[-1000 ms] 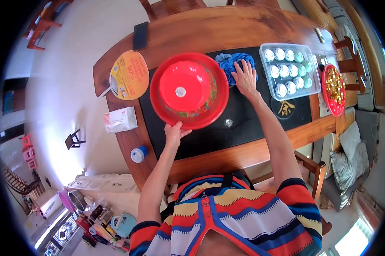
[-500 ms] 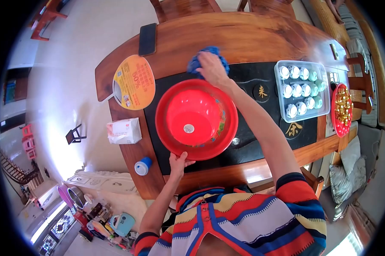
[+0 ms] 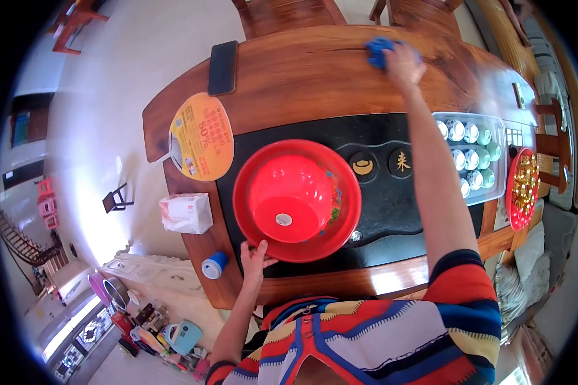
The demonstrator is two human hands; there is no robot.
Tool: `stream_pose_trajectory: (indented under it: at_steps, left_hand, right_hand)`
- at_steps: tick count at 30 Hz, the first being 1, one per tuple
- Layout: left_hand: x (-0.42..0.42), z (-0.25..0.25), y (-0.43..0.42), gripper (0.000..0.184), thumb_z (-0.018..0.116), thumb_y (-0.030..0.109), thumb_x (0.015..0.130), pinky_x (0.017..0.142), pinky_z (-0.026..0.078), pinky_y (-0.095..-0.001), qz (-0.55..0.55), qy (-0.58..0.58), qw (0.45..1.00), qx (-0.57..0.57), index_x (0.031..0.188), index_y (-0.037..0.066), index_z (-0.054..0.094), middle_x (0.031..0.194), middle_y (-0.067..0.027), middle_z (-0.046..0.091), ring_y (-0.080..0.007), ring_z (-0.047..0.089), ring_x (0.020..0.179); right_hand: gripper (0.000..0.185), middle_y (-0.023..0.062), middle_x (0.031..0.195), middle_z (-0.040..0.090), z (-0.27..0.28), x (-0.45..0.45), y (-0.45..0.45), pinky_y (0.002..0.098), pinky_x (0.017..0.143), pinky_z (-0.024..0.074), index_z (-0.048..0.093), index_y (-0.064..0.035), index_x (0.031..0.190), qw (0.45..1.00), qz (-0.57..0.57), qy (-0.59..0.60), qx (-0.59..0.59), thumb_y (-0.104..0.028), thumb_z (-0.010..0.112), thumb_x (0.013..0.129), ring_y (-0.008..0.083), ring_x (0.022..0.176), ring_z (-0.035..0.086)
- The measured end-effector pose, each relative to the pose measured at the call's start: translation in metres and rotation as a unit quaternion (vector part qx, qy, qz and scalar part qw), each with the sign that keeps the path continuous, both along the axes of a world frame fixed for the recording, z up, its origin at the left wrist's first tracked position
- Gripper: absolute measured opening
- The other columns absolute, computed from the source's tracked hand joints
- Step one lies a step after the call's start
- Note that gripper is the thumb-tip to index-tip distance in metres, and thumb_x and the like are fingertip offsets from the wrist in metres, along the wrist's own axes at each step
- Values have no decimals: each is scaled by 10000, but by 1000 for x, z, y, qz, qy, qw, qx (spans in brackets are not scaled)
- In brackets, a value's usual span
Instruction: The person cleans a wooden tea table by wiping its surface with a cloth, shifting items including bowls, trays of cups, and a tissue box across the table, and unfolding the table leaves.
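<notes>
A large red basin (image 3: 245,232) rests on the black inlaid panel of the wooden table, with a smaller upside-down red bowl (image 3: 289,192) inside it. My left hand (image 3: 255,260) grips the basin's near-left rim, thumb uppermost. At the far side of the table, my right hand (image 3: 404,65) presses on a crumpled blue cloth (image 3: 379,52) against the wood. That hand is slightly blurred, and its fingers partly cover the cloth.
A clear tray of cups (image 3: 496,192) and a red plate of gold-wrapped pieces (image 3: 523,186) stand at the right. Along the left are a phone-like dark slab (image 3: 223,68), an orange fan (image 3: 202,138), a tissue pack (image 3: 186,213) and a blue white-lidded cup (image 3: 214,265).
My right hand has carried the blue cloth rightward and farther away, from behind the basin to the table's far edge. My left hand stays at the basin's rim. The view has shifted slightly.
</notes>
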State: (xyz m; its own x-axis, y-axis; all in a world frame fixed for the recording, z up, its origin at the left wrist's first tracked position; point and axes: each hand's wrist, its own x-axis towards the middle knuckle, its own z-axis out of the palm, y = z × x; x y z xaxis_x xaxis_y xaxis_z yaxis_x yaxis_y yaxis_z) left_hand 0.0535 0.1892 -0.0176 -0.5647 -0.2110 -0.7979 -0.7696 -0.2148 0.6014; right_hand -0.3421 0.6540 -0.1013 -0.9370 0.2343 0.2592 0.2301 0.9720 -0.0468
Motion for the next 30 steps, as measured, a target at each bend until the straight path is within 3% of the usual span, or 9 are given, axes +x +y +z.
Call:
stream_pose_trajectory:
  at_steps: [5,9,11,15,17,20,21,24,30]
  left_hand:
    - [-6,-8,-1,375,565,175,946,590,611,-390,-64,73,995,1,1221,39,349,1062,-168,604,-274,686,835]
    - [-7,-11,-12,417,562,170,945,575,609,-361,-98,55,994,12,1275,66,330,1115,-165,580,-262,682,838]
    - [-8,-12,-11,429,562,168,944,571,609,-354,-108,53,993,8,1289,75,325,1127,-165,574,-259,681,842]
    - [-6,-13,-12,435,558,157,942,558,608,-354,-106,61,992,-18,1297,77,320,1122,-166,578,-257,683,826]
    - [-4,-14,-10,438,557,153,941,554,608,-354,-107,61,992,-20,1299,73,318,1114,-166,582,-254,684,814]
    - [-11,-7,-6,439,553,140,939,552,613,-361,-95,45,994,7,1299,62,315,1118,-172,578,-273,687,813]
    - [-13,-3,-4,422,540,129,940,568,617,-381,-100,34,994,8,1294,66,320,1140,-180,578,-291,687,839]
    - [-13,-4,-1,391,508,97,944,559,621,-401,-109,26,993,22,1282,60,313,1127,-205,593,-327,695,817]
    - [-19,-8,6,393,491,69,940,539,620,-407,-96,42,994,40,1276,44,289,1116,-218,576,-339,691,776]
  right_hand:
    - [465,131,1291,493,16,6,-15,533,979,339,547,-80,1234,970,-230,-10,-73,-428,500,929,339,1222,423]
    - [380,174,1171,569,28,-22,-125,476,885,456,558,-9,1124,991,54,5,-124,-319,563,903,335,1112,532]
    - [410,146,1194,554,20,-32,-193,469,879,464,558,-16,1152,970,214,66,-92,-327,586,886,307,1129,518]
    - [420,116,1239,544,37,2,-290,429,920,443,580,-39,1148,926,357,-40,-114,-333,610,850,281,1138,513]
    - [412,104,1223,562,27,22,-298,421,936,433,590,-46,1149,865,479,73,-131,-326,608,846,269,1141,517]
    - [414,102,1167,587,29,19,-245,424,935,432,600,-74,1131,868,490,13,-81,-355,632,829,263,1141,528]
    - [412,102,1189,596,11,14,-218,427,949,428,597,-77,1144,887,433,123,-108,-348,628,836,261,1158,534]
    - [401,151,1251,574,16,16,-128,432,966,432,592,-33,1154,939,305,110,-111,-278,642,840,302,1170,525]
    - [433,186,1276,529,17,131,-48,455,983,400,528,3,1224,972,180,103,-110,-149,640,834,375,1176,492]
